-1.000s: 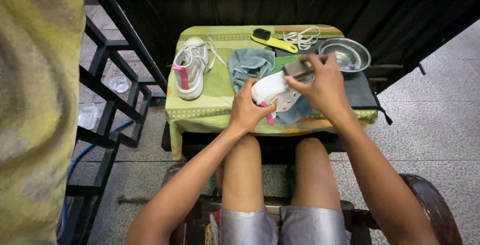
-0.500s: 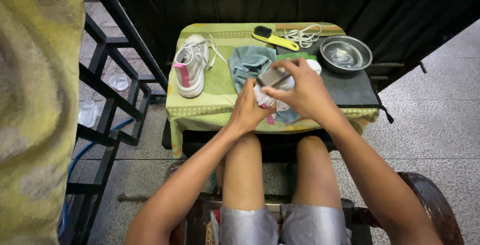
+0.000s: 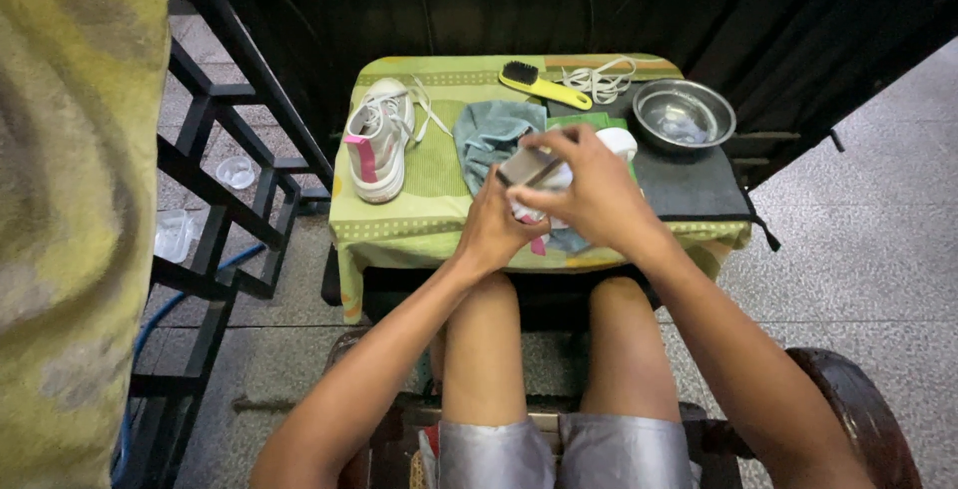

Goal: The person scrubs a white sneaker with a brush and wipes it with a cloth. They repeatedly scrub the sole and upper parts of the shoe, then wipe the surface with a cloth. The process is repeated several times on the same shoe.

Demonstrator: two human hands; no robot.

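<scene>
Both hands are working over the small green-clothed table's (image 3: 399, 235) near edge: the left hand (image 3: 496, 233) is clamping the white sneaker (image 3: 559, 178), the right hand (image 3: 589, 190) closing on a grey block (image 3: 527, 166), now pulled nearer than before. Open cloth lies between them and the second white-and-pink sneaker (image 3: 379, 138).

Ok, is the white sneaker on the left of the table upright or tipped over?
Upright. The white sneaker rests sole-down on the green tablecloth, its opening and laces facing up, apart from both hands.

White shoe (image 3: 559, 185) mostly hidden under both hands, bowl (image 3: 685, 115) contents unclear, perhaps water
</scene>
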